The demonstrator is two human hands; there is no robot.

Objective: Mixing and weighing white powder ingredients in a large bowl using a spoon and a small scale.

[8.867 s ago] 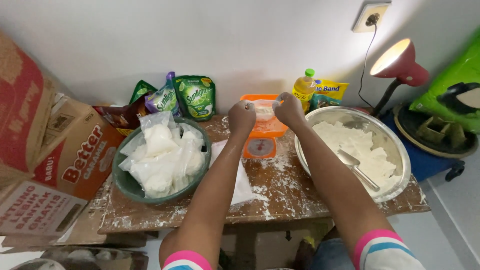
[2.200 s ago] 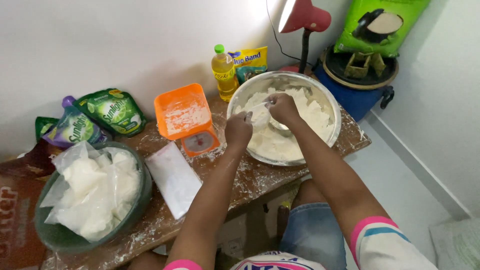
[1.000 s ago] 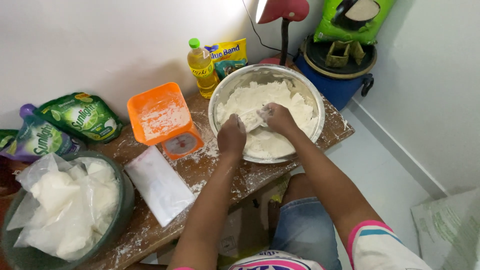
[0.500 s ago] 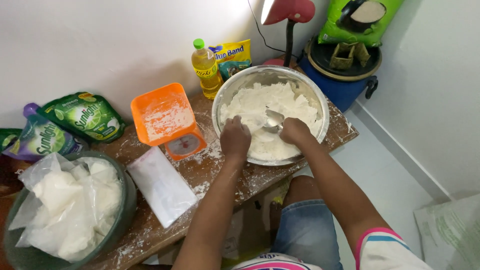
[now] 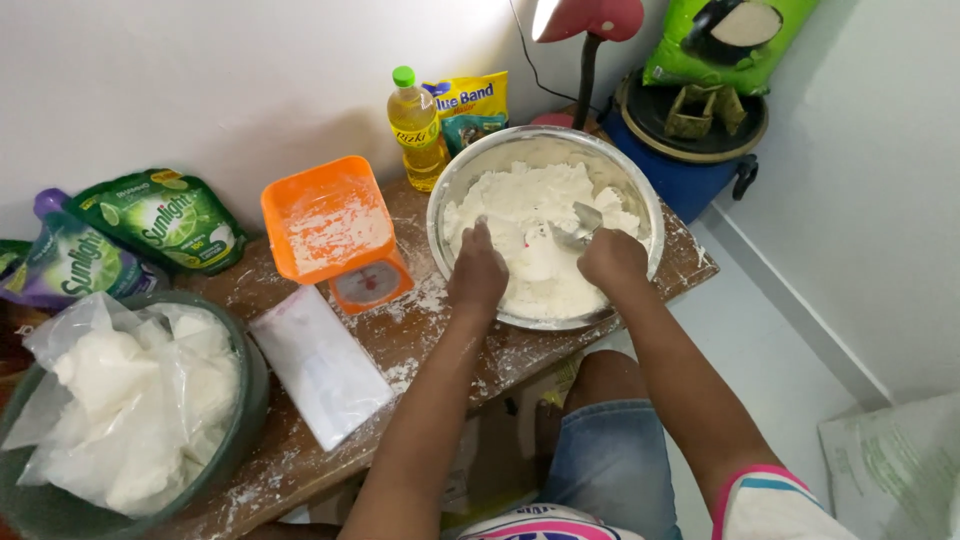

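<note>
A large steel bowl point(image 5: 640, 190) full of white dough or flour point(image 5: 540, 200) stands at the right end of the wooden table point(image 5: 420, 345). Both my hands are inside it. My left hand point(image 5: 478, 272) presses into the white mass near the bowl's front rim, fingers curled. My right hand point(image 5: 612, 258) grips the handle of a metal spoon point(image 5: 583, 222) whose scoop lies on the white mass. A small lump sits between the two hands.
An orange kitchen scale point(image 5: 330, 235) with a floury tray stands left of the bowl. A flat white packet point(image 5: 320, 365) lies in front of it. A green basin point(image 5: 245, 400) holds plastic bags of white stuff point(image 5: 130, 390). Oil bottle point(image 5: 415, 125), pouches and a red lamp point(image 5: 590, 25) line the wall.
My hands moved from over the orange scale to the steel bowl. My right hand took hold of the spoon and drew back toward the front rim; the left stayed in the white mass.
</note>
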